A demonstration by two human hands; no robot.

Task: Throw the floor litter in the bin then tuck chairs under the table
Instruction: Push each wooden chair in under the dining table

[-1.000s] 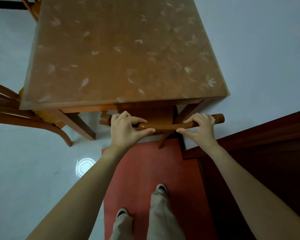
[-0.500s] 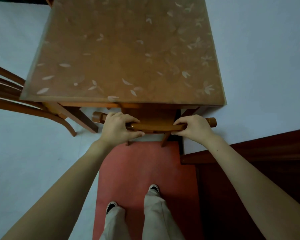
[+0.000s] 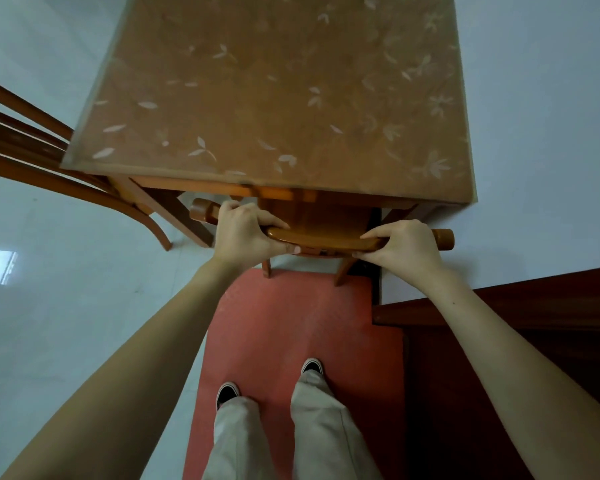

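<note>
A wooden chair [image 3: 321, 237] stands right in front of me, its seat mostly hidden under the wooden table [image 3: 278, 98] with a leaf-patterned top. My left hand [image 3: 246, 233] grips the left part of the chair's curved top rail. My right hand [image 3: 402, 249] grips the right part of the same rail. The chair's two rear legs rest at the far edge of a red mat [image 3: 298, 341]. No litter or bin is in view.
A second wooden chair [image 3: 45, 168] stands at the table's left side, its curved back sticking out over the pale tiled floor [image 3: 66, 323]. Dark wooden furniture [image 3: 499, 341] fills the lower right. My feet stand on the red mat.
The chair has slid further under the table with both hands still on its rail. The view has shifted slightly, and the rail now sits closer to the table edge.
</note>
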